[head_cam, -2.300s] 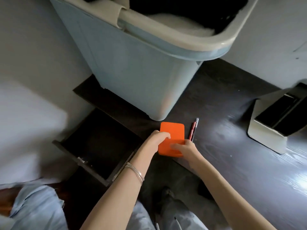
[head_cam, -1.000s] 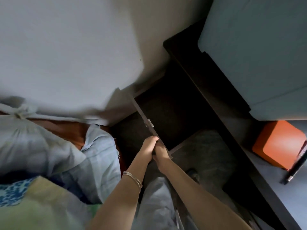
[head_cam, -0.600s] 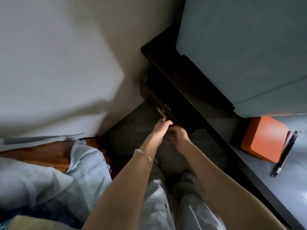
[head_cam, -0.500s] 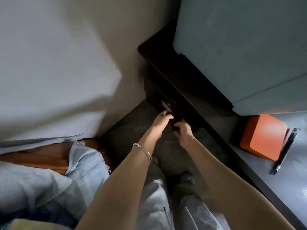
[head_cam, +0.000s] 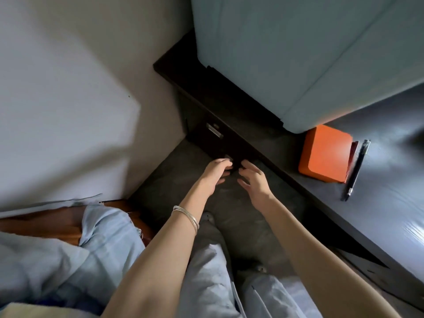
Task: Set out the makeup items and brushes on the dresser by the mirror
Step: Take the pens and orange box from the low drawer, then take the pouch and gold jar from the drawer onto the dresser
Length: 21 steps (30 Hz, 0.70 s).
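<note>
Top drawer shut, hands reaching for the next handle down

The dark wood dresser [head_cam: 378, 216] now shows its upper drawer [head_cam: 206, 127] pushed closed; the orange rounded case [head_cam: 325, 154] and black pen-shaped liner [head_cam: 356, 168] lie on top, touching; left hand [head_cam: 215, 173] and right hand [head_cam: 254, 180] hang loose-fingered and empty beside the lower metal handle [head_cam: 229, 157], so more items likely wait there.

- Dark wood-grain desk [head_cam: 378, 226] runs diag. from upper centre to lower right.
- Pale blue bin [head_cam: 286, 53] stands on desk's far end.
- Orange case [head_cam: 325, 153] lies flat just in front of bin.
- Black pen [head_cam: 356, 168] lies beside case, on its right, w/ a red item between, barely visible.
</note>
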### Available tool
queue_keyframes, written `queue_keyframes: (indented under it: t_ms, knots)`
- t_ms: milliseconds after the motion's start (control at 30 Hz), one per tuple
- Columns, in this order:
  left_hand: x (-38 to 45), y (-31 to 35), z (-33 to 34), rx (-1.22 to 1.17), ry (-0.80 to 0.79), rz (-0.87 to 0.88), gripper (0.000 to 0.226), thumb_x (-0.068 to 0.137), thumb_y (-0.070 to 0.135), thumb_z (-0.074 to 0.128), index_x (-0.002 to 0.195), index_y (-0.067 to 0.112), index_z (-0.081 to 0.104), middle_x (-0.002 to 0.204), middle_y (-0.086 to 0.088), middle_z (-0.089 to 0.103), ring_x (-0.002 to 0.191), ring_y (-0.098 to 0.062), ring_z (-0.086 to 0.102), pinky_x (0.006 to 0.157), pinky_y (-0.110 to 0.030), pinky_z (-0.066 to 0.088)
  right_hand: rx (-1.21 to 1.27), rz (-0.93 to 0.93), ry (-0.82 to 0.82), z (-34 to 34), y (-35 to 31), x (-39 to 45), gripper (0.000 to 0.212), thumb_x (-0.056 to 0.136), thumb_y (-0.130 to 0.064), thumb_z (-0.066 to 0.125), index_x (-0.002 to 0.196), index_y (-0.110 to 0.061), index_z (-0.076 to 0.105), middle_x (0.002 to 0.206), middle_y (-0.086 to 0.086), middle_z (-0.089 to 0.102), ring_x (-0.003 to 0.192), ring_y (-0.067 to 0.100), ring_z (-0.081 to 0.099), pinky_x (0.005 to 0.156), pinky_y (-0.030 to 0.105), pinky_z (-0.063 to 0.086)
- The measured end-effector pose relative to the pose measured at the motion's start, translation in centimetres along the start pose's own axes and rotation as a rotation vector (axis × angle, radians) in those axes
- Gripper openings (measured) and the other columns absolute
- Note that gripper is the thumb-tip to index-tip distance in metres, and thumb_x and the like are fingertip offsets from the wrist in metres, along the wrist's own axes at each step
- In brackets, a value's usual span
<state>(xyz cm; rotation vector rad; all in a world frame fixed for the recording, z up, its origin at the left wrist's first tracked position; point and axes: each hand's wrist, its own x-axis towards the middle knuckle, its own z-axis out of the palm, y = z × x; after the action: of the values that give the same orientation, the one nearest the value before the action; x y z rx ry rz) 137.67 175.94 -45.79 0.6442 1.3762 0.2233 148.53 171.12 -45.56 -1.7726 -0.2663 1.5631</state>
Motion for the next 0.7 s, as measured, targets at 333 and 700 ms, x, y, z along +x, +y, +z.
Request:
queue_keyframes:
  t_ms: [333, 700]
  knots:
    - [-6.2, -6.6, 12.3, 0.080, -0.159, 0.038, 0.034, 0.098, 0.025, 0.044, 0.129, 0.014, 0.051, 0.125, -0.006, 0.061, 0.114, -0.021, 0.058, 0.097, -0.032, 0.045, 0.151, -0.102, 0.151, -14.7, 6.1, -7.0, 0.047, 0.093, 0.001, 0.043, 0.139, -0.008, 0.042, 0.142, 0.006, 0.046, 0.123, 0.017, 0.047, 0.103, 0.033, 0.039]
    - [-12.8, -18.0, 36.8, 0.373, -0.409, 0.012, 0.031, 0.097, 0.022, 0.044, 0.125, 0.014, 0.054, 0.123, -0.008, 0.061, 0.096, -0.017, 0.060, 0.081, -0.023, 0.046, 0.387, -0.125, 0.431, -39.6, 16.2, -17.9, 0.043, 0.091, -0.001, 0.045, 0.132, -0.012, 0.049, 0.135, 0.005, 0.052, 0.117, 0.015, 0.050, 0.101, 0.035, 0.039]
